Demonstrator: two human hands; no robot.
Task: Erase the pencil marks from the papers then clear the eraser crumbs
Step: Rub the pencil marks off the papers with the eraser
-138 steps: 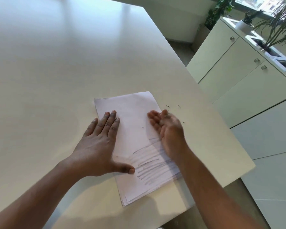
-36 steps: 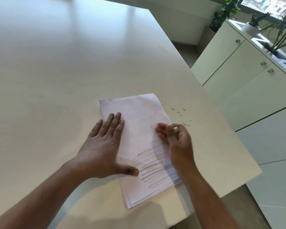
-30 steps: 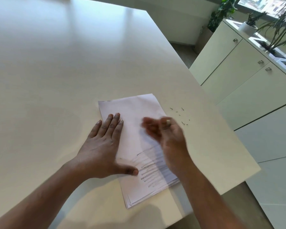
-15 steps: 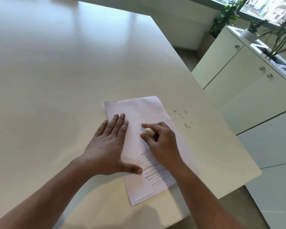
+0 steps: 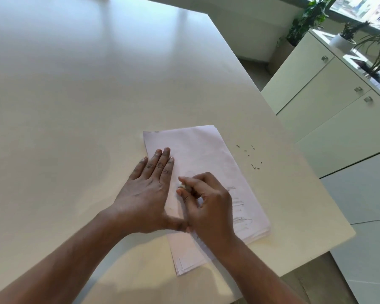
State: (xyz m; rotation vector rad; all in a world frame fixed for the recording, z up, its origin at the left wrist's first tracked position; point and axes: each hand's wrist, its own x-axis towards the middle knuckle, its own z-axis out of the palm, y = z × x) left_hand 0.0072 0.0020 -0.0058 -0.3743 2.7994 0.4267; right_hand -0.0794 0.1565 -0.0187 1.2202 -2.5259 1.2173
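A stack of white papers [image 5: 203, 150] lies near the table's right front corner. Grey pencil marks [image 5: 239, 207] show on the top sheet's lower right part. My left hand [image 5: 148, 189] lies flat on the stack's left side, fingers straight, thumb spread. My right hand [image 5: 206, 205] pinches a small pale eraser [image 5: 183, 187] and presses it on the sheet just right of my left hand. It hides part of the marks. Dark eraser crumbs [image 5: 251, 157] lie scattered on the table right of the papers. One crumb [image 5: 170, 208] lies on the sheet between my hands.
The white table [image 5: 97, 95] ends close to the right of the crumbs and just below the papers. White cabinets [image 5: 329, 102] stand beyond the right edge, with potted plants [image 5: 347, 34] on top.
My right hand brushed crumbs off to the right, then came back with the eraser in its fingers. It has slid down and left on the sheet toward my left thumb. My left hand stayed put.
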